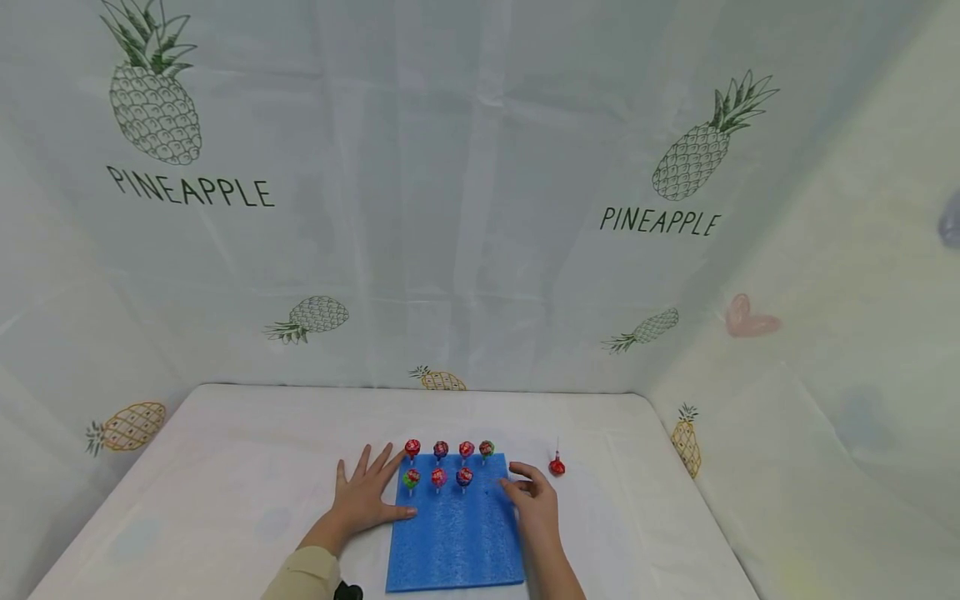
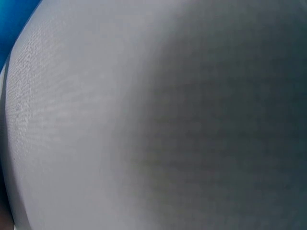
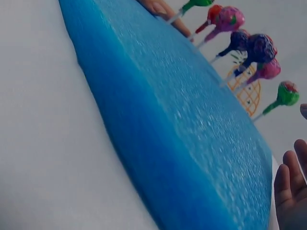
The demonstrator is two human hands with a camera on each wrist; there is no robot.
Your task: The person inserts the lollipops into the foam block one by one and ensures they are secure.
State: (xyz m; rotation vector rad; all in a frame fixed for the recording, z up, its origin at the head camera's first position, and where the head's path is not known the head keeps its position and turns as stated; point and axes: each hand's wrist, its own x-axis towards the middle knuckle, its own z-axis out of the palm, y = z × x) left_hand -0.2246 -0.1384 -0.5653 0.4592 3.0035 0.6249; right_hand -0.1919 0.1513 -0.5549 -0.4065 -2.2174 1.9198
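Several wrapped lollipops stand on their sticks in two rows at the far part of a blue foam board. Spread wide, my left hand lies at the board's left edge, its thumb on the board. Over the right edge is my right hand, fingers loosely bent and nothing seen between them. A red lollipop lies on the table to its right, stick pointing away. In the right wrist view, a green lollipop stands nearest the right hand's fingers.
A white cloth covers the table. Behind it hangs a white curtain with pineapple prints. A small black object shows by the left sleeve. White cloth fills most of the left wrist view, with a blue corner at top left.
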